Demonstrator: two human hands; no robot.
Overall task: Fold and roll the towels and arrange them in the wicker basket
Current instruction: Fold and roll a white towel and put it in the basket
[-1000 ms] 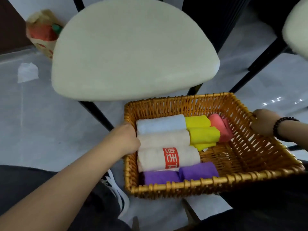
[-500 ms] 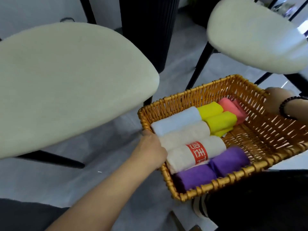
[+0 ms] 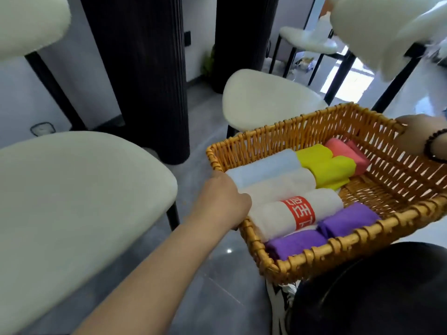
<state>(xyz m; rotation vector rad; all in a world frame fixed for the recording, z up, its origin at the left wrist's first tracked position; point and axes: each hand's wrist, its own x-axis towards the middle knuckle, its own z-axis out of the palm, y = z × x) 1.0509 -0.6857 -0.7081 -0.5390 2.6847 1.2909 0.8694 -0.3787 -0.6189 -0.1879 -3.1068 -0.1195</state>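
Gripping opposite rims of the wicker basket (image 3: 314,257), the left hand (image 3: 222,201) and right hand (image 3: 420,134) hold it above the floor (image 3: 217,298). Rolled towels (image 3: 290,189) fill its left half, packed side by side.

The wicker basket (image 3: 338,250) is rectangular, golden-brown, tilted a little. Rolled towels lie side by side in its left part: a pale blue towel (image 3: 263,165), a cream towel (image 3: 278,187), a white towel with a red band (image 3: 297,213), two purple rolls (image 3: 348,218), two yellow rolls (image 3: 326,165) and a pink one (image 3: 346,151).
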